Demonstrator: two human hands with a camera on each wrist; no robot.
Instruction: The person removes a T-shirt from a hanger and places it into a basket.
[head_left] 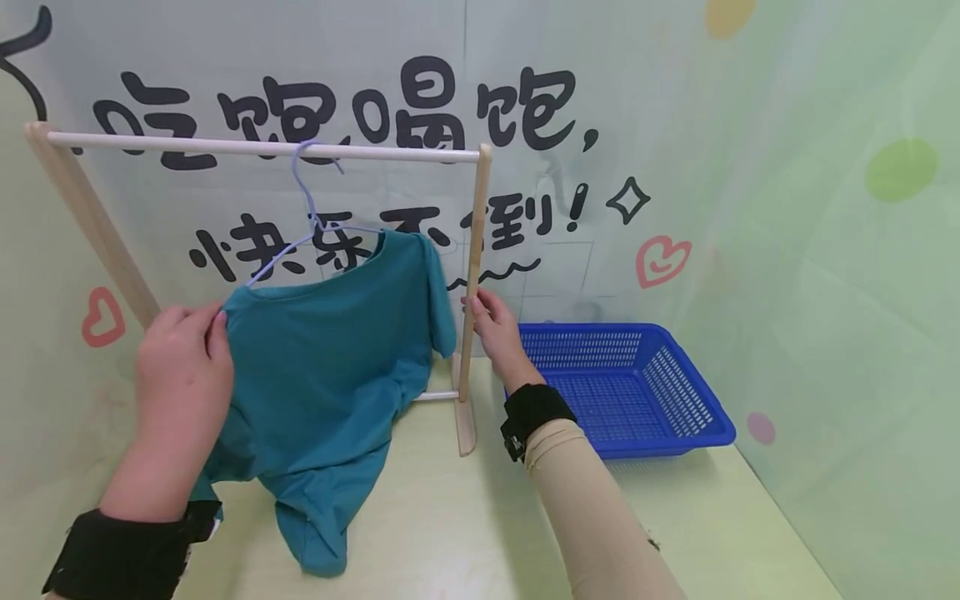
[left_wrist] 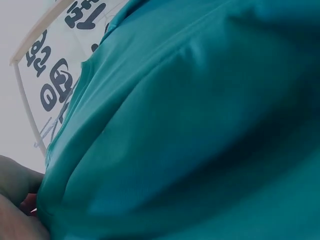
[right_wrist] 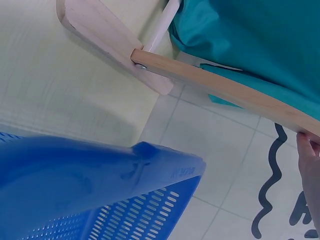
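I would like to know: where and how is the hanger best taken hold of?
Probably pinch the hanger by its bare stem, below the bar, from the person's side. Its hook goes over the bar, and the shirt covers the outer ends, so the stem looks easiest to reach.

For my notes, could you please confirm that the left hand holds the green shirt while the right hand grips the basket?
Not quite: the right hand grips the wooden post, not the basket, as the head view shows. The left hand does hold the green shirt.
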